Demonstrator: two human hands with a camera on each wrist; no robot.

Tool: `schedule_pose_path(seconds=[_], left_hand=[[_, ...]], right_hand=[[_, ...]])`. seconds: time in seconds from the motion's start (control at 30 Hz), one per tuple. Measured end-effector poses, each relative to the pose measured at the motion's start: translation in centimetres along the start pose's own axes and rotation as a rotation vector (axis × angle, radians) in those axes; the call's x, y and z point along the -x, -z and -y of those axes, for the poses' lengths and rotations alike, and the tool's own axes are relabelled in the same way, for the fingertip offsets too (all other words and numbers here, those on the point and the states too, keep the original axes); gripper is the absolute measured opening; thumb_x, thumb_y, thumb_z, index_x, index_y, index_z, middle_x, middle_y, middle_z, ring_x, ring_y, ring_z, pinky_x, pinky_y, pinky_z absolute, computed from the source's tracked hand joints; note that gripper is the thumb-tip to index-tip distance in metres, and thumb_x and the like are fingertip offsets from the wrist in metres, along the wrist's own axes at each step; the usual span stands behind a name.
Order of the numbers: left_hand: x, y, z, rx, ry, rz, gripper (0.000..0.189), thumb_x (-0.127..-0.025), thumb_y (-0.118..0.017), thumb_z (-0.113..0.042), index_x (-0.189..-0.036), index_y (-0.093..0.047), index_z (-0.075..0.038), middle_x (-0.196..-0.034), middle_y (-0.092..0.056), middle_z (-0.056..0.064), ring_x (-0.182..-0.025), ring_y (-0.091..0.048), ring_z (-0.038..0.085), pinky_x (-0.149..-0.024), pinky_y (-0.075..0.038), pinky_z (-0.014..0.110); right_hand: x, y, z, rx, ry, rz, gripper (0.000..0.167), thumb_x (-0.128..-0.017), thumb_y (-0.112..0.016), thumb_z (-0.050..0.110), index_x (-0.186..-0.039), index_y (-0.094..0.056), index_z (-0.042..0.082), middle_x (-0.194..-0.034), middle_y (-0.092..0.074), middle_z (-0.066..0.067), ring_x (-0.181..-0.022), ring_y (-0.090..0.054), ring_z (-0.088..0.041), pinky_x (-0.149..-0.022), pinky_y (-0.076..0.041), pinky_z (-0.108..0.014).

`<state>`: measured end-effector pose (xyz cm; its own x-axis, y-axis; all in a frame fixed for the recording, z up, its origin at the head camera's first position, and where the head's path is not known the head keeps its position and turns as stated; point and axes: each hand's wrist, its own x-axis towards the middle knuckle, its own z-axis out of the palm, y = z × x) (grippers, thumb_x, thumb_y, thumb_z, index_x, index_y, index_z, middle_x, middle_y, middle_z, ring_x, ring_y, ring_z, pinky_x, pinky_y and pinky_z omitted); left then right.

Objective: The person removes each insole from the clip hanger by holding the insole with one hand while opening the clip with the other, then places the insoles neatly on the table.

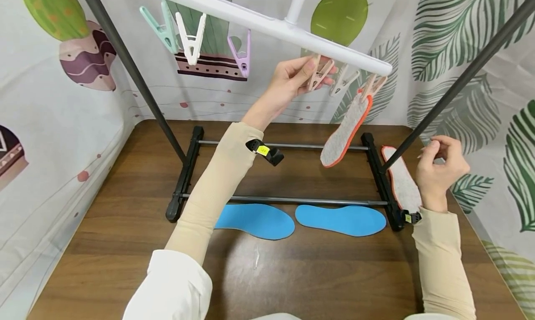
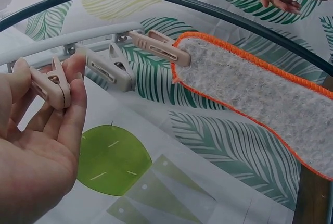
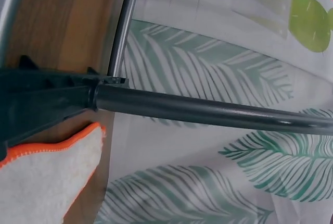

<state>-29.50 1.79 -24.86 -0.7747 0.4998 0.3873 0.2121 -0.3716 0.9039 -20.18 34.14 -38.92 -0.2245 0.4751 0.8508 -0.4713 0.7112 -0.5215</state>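
My left hand (image 1: 288,78) pinches a beige clothespin (image 1: 321,74) that hangs under the white bar (image 1: 267,25). In the left wrist view, thumb and fingers press the two arms of this clothespin (image 2: 52,87). To its right hangs a pale clothespin (image 1: 344,80) holding nothing. At the bar's end another beige clothespin (image 1: 372,87) grips a grey insole (image 1: 349,129) with orange edging, which dangles at a slant. My right hand (image 1: 442,171), fingers loosely curled around nothing, hovers above a second grey insole (image 1: 404,183) on the table, beside the rack's dark post (image 1: 455,78).
Mint (image 1: 163,27), white (image 1: 191,39) and purple (image 1: 241,55) clothespins hang from the bar's left part. Two blue insoles (image 1: 340,220) lie on the brown table (image 1: 326,273) before the rack's black foot (image 1: 184,176). A printed curtain (image 1: 468,32) surrounds the table's back and sides.
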Motion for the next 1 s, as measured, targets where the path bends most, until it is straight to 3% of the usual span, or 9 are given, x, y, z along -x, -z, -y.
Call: schedule_pose_path(seconds=[0.2, 0.37, 0.43, 0.53, 0.63, 1.0], left_hand=[[0.0, -0.1, 0.1, 0.018, 0.023, -0.01, 0.037, -0.103, -0.042, -0.011, -0.132, -0.052, 0.008, -0.126, -0.059, 0.028, -0.091, -0.07, 0.018, -0.096, -0.053, 0.036], [0.0, -0.1, 0.3, 0.029, -0.007, 0.008, 0.038, -0.104, -0.041, -0.011, -0.133, -0.05, 0.01, -0.127, -0.057, 0.031, -0.089, -0.07, 0.017, -0.1, -0.05, 0.042], [0.0, 0.0, 0.3, 0.026, -0.023, 0.015, 0.038, -0.104, -0.04, -0.01, -0.133, -0.05, 0.011, -0.127, -0.056, 0.033, -0.088, -0.07, 0.016, -0.1, -0.049, 0.044], [0.0, -0.1, 0.2, 0.034, -0.002, 0.006, 0.038, -0.103, -0.041, -0.011, -0.133, -0.051, 0.01, -0.126, -0.057, 0.031, -0.089, -0.07, 0.017, -0.1, -0.05, 0.042], [0.0, -0.1, 0.1, 0.041, 0.021, -0.002, 0.037, -0.103, -0.042, -0.012, -0.133, -0.052, 0.008, -0.127, -0.059, 0.029, -0.091, -0.07, 0.018, -0.101, -0.049, 0.042], [0.1, -0.2, 0.0, 0.062, 0.051, -0.021, 0.038, -0.103, -0.043, -0.012, -0.134, -0.051, 0.007, -0.129, -0.058, 0.026, -0.091, -0.07, 0.019, -0.103, -0.047, 0.043]], right_hand=[[0.2, -0.3, 1.2, -0.011, 0.006, 0.013, 0.025, -0.086, -0.05, 0.005, -0.083, -0.066, -0.014, -0.065, -0.054, 0.031, -0.053, -0.045, 0.019, -0.058, -0.034, -0.002], [0.4, -0.6, 1.7, -0.027, 0.01, 0.035, 0.025, -0.086, -0.05, 0.003, -0.083, -0.065, -0.016, -0.067, -0.054, 0.031, -0.056, -0.046, 0.018, -0.059, -0.035, -0.003], [0.6, -0.7, 1.5, -0.028, 0.026, 0.048, 0.024, -0.086, -0.051, 0.004, -0.082, -0.065, -0.015, -0.064, -0.057, 0.023, -0.057, -0.046, 0.017, -0.058, -0.034, -0.003], [0.9, -0.9, 1.2, -0.013, 0.071, 0.088, 0.025, -0.085, -0.052, 0.006, -0.08, -0.065, -0.014, -0.056, -0.061, -0.001, -0.059, -0.044, 0.017, -0.058, -0.031, -0.005], [1.1, -1.0, 1.3, -0.002, 0.118, 0.141, 0.026, -0.085, -0.052, 0.009, -0.079, -0.066, -0.012, -0.059, -0.058, -0.024, -0.062, -0.041, 0.017, -0.06, -0.03, -0.006], [2.1, -1.7, 2.1, -0.061, 0.179, 0.341, 0.021, -0.086, -0.054, 0.006, -0.08, -0.066, -0.01, -0.063, -0.061, -0.023, -0.067, -0.043, 0.016, -0.062, -0.033, -0.007]])
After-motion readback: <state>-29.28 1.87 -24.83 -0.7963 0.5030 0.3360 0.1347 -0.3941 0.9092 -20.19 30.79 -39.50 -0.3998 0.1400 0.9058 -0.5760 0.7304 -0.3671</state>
